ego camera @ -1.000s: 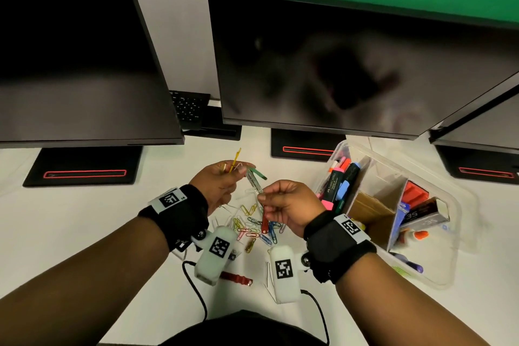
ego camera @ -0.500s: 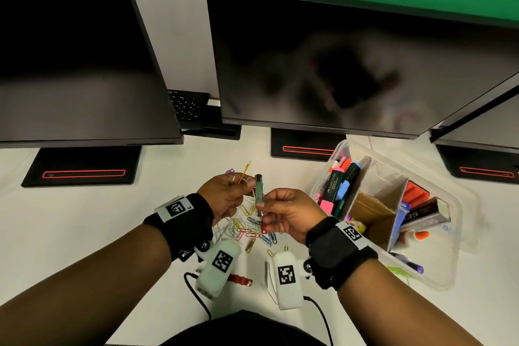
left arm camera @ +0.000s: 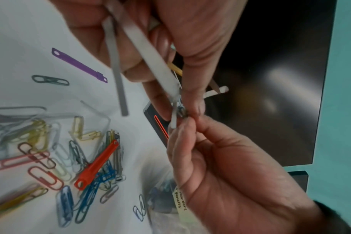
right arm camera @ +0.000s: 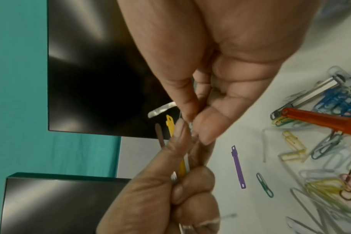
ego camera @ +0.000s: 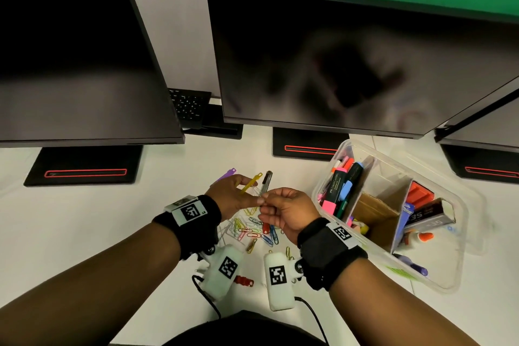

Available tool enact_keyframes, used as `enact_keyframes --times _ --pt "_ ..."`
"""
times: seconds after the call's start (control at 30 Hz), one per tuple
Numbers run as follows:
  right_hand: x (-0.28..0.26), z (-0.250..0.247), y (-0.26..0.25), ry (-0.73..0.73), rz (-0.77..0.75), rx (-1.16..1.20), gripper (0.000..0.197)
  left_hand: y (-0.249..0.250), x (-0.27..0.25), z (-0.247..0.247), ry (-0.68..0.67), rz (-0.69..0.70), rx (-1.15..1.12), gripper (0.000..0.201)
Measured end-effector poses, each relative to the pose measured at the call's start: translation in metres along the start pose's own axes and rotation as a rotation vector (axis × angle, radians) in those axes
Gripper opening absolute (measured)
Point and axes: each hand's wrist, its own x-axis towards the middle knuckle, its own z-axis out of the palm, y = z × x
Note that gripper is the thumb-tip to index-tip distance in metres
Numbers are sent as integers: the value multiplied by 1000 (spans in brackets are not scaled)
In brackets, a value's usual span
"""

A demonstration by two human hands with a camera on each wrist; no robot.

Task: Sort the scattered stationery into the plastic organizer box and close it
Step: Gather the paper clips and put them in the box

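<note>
1. Both hands meet over the desk (ego camera: 70, 219), fingertips touching at the centre of the head view. The left hand (ego camera: 231, 195) has its fingers curled round a small bundle of fastener strips: a yellow strip (ego camera: 250, 183) and a dark strip (ego camera: 265, 180) stick out towards 12 o'clock, and pale metal prongs (left arm camera: 150, 52) run through its palm.
2. The right hand (ego camera: 288, 212) pinches tight, thumb against forefinger, on the near tip of that same bundle; just which strip it has, the blur will not let me say.
3. Directly beneath the hands, at 6 o'clock from the grip, lies a heap of coloured paper clips (ego camera: 252, 230), and a red strip (left arm camera: 96, 164) lies across them.
4. A purple strip (right arm camera: 238, 167) lies alone on the desk at 11 o'clock from the heap, a green clip (right arm camera: 264, 184) just beside it.
5. At 3 o'clock from the hands sits the plastic organizer box (ego camera: 449, 275), open, with highlighters (ego camera: 341, 191) in its near-left compartment and cardboard dividers (ego camera: 376, 213) splitting the rest.
6. Dark monitors (ego camera: 337, 64) stand along the far edge at 12 o'clock.
</note>
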Motion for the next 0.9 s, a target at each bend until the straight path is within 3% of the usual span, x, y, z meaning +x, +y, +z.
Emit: enact_keyframes --times 0.1,0.2,0.33,0.53,0.7,0.9 --pt "2 2 1 10 -9 -12 11 -5 4 0 40 25 14 13" --pt "3 2 -1 -9 -21 -36 13 -7 5 0 78 15 4 22" --pt "1 4 1 -73 -56 -158 16 -10 9 0 61 6 -124 20" --pt "3 5 1 -22 -87 -264 17 -8 12 1 34 17 -94 20" --pt "7 -1 0 -25 -76 -520 28 -9 12 2 29 11 -99 11" --pt "6 -4 -2 -33 -204 -1011 28 -3 11 3 -1 -11 -53 20"
